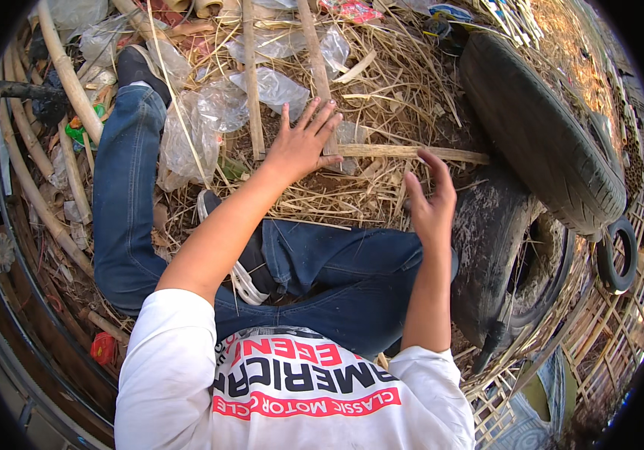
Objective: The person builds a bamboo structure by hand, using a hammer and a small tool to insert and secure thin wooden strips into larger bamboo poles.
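My left hand (301, 145) is open, its fingers spread flat over the lower part of a bamboo strip (313, 46). A second bamboo strip (252, 82) runs alongside on the left, its near end beside my left wrist. Crosswise from the left hand toward the tires lies another bamboo strip (397, 151), meeting the first strip near my thumb. My right hand (433, 208) hovers just on the near side of that crosswise strip, thumb and forefinger apart, with nothing visible between them. Its other fingers are partly hidden.
Two worn tires, one leaning (539, 135) and one lower (487, 247), stand at my right, with a small tire (617, 256) beyond. Plastic bags (190, 142) and dry straw (382, 97) litter the ground. Bamboo poles (67, 67) lie left of my bent legs (130, 195).
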`<state>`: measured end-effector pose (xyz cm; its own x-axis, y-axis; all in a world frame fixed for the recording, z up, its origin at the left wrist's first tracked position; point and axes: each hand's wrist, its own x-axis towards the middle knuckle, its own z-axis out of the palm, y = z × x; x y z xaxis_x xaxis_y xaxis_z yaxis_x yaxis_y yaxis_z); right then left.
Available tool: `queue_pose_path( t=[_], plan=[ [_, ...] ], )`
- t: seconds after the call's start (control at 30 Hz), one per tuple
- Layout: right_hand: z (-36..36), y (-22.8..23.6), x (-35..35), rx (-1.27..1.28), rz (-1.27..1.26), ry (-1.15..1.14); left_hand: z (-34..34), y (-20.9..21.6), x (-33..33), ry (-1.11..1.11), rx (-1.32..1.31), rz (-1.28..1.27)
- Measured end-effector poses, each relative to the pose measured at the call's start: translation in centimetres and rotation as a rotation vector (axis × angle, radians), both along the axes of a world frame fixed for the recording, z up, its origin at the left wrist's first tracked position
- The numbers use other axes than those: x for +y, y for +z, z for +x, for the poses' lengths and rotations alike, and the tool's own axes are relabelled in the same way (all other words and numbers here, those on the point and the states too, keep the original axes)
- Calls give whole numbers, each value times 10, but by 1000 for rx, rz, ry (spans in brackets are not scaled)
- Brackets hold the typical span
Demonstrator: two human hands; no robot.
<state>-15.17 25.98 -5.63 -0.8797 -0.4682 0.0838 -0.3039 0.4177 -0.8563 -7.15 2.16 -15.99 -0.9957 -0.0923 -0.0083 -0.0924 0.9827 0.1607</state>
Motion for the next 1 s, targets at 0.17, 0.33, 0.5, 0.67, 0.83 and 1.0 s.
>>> queue_pose_path(
  t=[0.17, 0.33, 0.5, 0.67, 0.83, 1.0],
  plan=[
    [60, 50, 129, 41, -35, -276, -5, -3, 4, -18, 40, -10],
    [112, 60, 182, -25, -9, -461, -5, -1, 2, -12, 32, -14],
    [112, 41, 191, -108, -118, -506, -7, -1, 0, -10, 16, 6],
    [115, -27, 194, -367, 61, -458, -10, 5, 5, -10, -42, -21],
    [160, -69, 194, -122, 439, -454, -6, -13, -1, -17, 26, -19],
    [192, -98, 223, -59, 501, -574, -10, -11, 1, -35, 52, -12]
  ],
)
